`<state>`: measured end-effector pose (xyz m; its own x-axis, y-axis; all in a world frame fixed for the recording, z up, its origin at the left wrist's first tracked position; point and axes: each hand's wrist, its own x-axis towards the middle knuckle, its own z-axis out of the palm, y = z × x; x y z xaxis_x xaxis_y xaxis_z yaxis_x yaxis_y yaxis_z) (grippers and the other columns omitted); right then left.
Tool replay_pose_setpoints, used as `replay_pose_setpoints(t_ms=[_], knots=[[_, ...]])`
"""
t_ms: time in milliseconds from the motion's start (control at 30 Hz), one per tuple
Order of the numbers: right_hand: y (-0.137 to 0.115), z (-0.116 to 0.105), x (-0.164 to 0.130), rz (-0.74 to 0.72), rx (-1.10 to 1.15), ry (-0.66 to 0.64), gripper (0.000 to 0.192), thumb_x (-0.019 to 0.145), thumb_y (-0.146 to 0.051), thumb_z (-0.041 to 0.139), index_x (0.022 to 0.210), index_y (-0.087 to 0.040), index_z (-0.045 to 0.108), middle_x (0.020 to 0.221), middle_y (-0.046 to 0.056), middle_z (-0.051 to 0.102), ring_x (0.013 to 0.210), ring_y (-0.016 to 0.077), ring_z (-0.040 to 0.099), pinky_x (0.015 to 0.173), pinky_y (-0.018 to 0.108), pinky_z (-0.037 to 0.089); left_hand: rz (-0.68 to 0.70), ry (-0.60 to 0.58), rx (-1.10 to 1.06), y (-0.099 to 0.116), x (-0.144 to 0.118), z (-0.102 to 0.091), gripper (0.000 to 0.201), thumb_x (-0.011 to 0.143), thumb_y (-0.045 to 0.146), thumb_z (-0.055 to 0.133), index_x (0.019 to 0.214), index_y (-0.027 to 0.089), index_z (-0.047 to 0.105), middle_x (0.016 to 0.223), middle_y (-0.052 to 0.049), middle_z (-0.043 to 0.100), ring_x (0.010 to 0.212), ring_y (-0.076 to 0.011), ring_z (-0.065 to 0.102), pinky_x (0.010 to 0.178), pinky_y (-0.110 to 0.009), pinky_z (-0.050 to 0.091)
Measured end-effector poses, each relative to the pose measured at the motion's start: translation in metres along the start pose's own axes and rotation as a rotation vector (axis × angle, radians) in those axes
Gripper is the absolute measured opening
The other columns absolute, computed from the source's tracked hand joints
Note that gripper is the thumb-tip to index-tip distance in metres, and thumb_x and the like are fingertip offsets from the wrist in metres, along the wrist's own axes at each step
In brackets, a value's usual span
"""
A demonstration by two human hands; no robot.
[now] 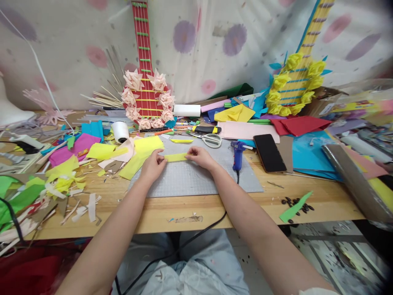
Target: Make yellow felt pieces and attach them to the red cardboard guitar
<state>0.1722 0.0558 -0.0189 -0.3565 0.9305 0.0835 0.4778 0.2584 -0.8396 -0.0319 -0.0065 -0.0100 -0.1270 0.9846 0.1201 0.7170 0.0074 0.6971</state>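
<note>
A narrow strip of yellow paper (175,157) stretches level between my two hands, just over the grey cutting mat (196,182). My left hand (154,164) pinches its left end, and my right hand (200,157) pinches the right end. Behind the hands lie a thin yellow piece (181,141) and scissors with pale handles (212,141). A blue glue gun (238,155) rests on the mat to the right of my right hand. Left of my left hand, a larger yellow sheet (139,155) overlaps the mat's edge.
A red paper guitar with pink flowers (145,100) and a yellow one with yellow flowers (290,88) lean at the back. A phone (269,153) lies right. Paper scraps (66,174) crowd the left. The glue gun's black cord (215,223) crosses the front edge.
</note>
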Motion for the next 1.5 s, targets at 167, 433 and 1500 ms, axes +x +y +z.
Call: replay_pose_setpoints(t_ms=[167,433,1500], knots=[[-0.001,0.009,0.002,0.074,-0.128,0.133,0.025,0.067,-0.028,0.062,0.089,-0.02,0.053,0.067,-0.005,0.052,0.062,0.0107,0.047,0.058,0.023,0.033,-0.071,0.04,0.023,0.007,0.002,0.004,0.045,0.074,0.037,0.053,0.114,0.02,0.047,0.085,-0.001,0.067,0.075,-0.0148,0.059,0.072,-0.028,0.044],[-0.011,0.017,-0.002,0.137,-0.287,0.197,0.039,0.069,-0.025,0.061,0.103,-0.019,0.045,0.07,-0.002,0.053,0.072,0.0158,0.05,0.064,0.027,0.035,-0.131,0.106,0.106,0.015,0.002,0.009,0.059,0.074,0.041,0.053,0.125,0.018,0.035,0.084,-0.002,0.065,0.079,-0.0176,0.06,0.07,-0.028,0.042],[-0.014,0.023,-0.002,0.132,-0.377,0.245,0.023,0.073,-0.025,0.057,0.091,-0.02,0.044,0.073,0.003,0.056,0.08,0.0199,0.051,0.068,0.029,0.036,-0.191,0.082,0.319,0.02,0.004,0.01,0.058,0.075,0.039,0.054,0.123,0.022,0.029,0.082,-0.001,0.067,0.086,-0.0198,0.062,0.068,-0.028,0.041]])
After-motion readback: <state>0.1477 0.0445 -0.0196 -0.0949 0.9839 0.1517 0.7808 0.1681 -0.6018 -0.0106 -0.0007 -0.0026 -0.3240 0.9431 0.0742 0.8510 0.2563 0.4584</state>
